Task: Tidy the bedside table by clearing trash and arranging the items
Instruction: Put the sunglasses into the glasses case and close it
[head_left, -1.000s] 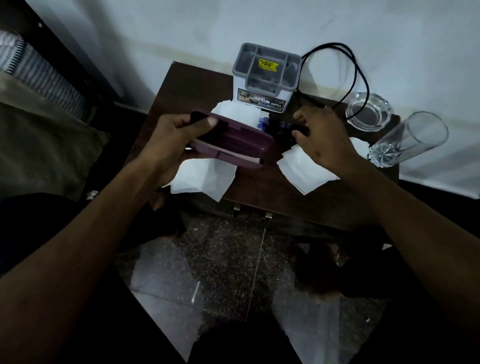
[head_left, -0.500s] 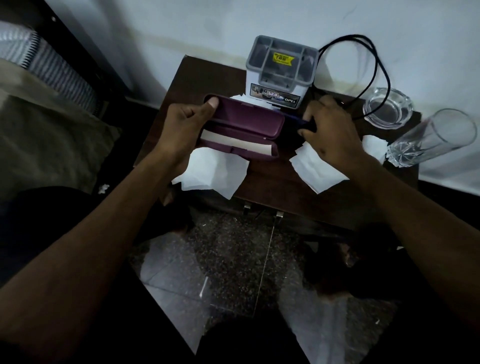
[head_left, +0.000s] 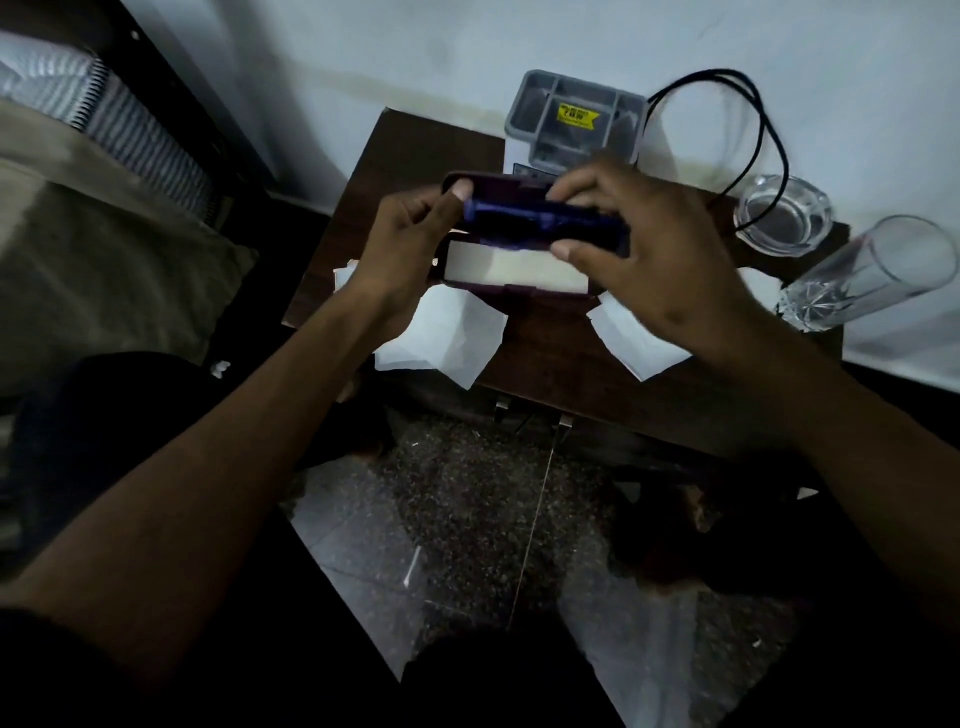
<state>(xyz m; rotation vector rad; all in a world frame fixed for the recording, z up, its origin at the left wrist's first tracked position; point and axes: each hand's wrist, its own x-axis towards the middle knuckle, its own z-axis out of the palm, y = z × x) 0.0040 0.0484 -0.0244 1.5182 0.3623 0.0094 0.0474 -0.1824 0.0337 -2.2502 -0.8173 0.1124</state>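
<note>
Over the dark wooden bedside table (head_left: 545, 358) my left hand (head_left: 410, 244) holds a purple glasses case (head_left: 514, 273) open, its pale lining showing. My right hand (head_left: 649, 249) grips folded dark blue glasses (head_left: 540, 215) right above the open case, between lid and base. Two crumpled white tissues lie on the table: one (head_left: 441, 338) under my left wrist, the other (head_left: 634, 338) under my right hand.
A grey organiser box (head_left: 576, 122) stands at the back by the wall. A black cable (head_left: 763, 135) loops into a glass ashtray (head_left: 784, 215). A tall drinking glass (head_left: 867, 275) lies on its side at the right edge. A bed (head_left: 104, 249) is at left.
My right hand has lifted the blue glasses off the table and carried them left over the case. My left hand has swung the case lid fully open.
</note>
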